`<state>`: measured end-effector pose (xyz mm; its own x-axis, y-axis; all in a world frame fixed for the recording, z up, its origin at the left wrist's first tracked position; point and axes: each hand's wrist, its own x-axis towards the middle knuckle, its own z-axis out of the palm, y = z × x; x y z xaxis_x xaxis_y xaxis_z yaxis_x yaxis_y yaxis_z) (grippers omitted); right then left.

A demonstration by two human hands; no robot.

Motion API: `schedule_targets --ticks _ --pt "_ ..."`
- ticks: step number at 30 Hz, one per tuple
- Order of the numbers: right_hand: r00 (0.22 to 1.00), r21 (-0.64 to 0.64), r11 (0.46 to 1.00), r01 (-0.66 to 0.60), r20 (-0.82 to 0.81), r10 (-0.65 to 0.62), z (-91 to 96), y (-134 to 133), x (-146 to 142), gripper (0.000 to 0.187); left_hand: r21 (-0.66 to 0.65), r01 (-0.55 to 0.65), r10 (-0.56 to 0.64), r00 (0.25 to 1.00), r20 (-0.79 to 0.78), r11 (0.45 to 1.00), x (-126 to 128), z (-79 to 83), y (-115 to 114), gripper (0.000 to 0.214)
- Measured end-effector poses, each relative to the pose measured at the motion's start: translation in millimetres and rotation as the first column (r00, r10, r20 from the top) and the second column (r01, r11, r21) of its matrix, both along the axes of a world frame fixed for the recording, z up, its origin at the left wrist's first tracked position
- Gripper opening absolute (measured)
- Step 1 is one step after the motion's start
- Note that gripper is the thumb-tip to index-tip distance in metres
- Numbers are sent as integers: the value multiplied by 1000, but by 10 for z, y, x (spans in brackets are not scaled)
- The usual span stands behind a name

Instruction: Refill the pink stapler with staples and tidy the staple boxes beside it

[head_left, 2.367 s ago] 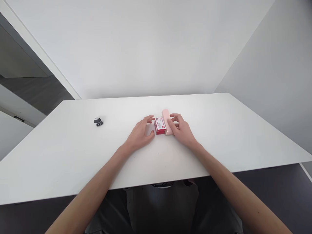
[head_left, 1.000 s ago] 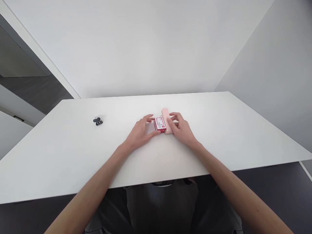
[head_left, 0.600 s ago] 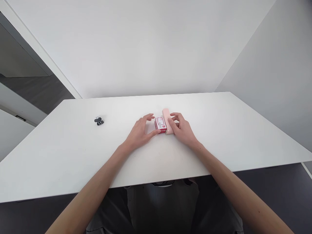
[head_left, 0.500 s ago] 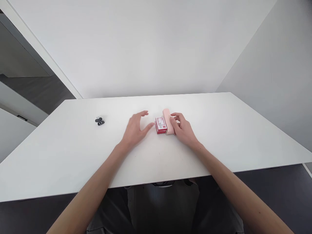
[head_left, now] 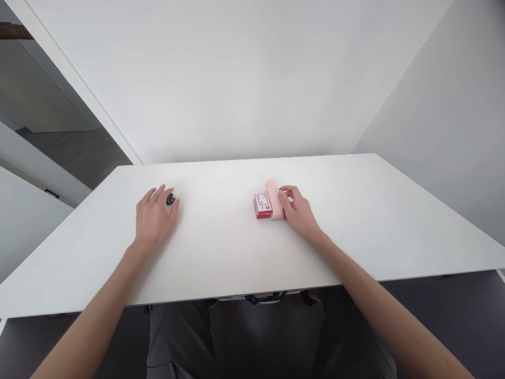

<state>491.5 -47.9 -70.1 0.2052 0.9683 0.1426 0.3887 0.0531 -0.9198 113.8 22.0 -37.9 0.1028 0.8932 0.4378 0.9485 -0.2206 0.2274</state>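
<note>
On the left of the table, my left hand (head_left: 155, 216) reaches around a small black item (head_left: 170, 199) that looks like a USB flash drive. Its thumb and fingers are apart, with the drive between thumb and forefinger; contact is unclear. Near the middle, a long pink case (head_left: 274, 199) lies against a stack of small red-and-white boxes (head_left: 262, 204). My right hand (head_left: 296, 209) has its thumb on the case's right edge and its other fingers bent beside it, partly hidden.
The white table (head_left: 221, 252) runs up to a white wall (head_left: 236, 79) at the back. Its front edge is just above my legs (head_left: 179, 337). A grey wall (head_left: 453, 131) borders the right side, and a doorway opening is at the far left.
My left hand has moved left from beside the red-and-white boxes to the black flash drive. My right hand stays at the pink case. The view has shifted slightly.
</note>
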Motion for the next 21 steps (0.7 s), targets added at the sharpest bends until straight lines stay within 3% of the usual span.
schedule_targets --ticks 6,21 --pt "999 7 1000 -26 -22 26 -6 -13 11 47 -64 12 -13 1000 -16 998 -7 -84 -130 59" --pt "1000 10 1000 -29 3 29 -11 -3 14 48 -99 161 -160 987 14 982 125 -125 -86 67"
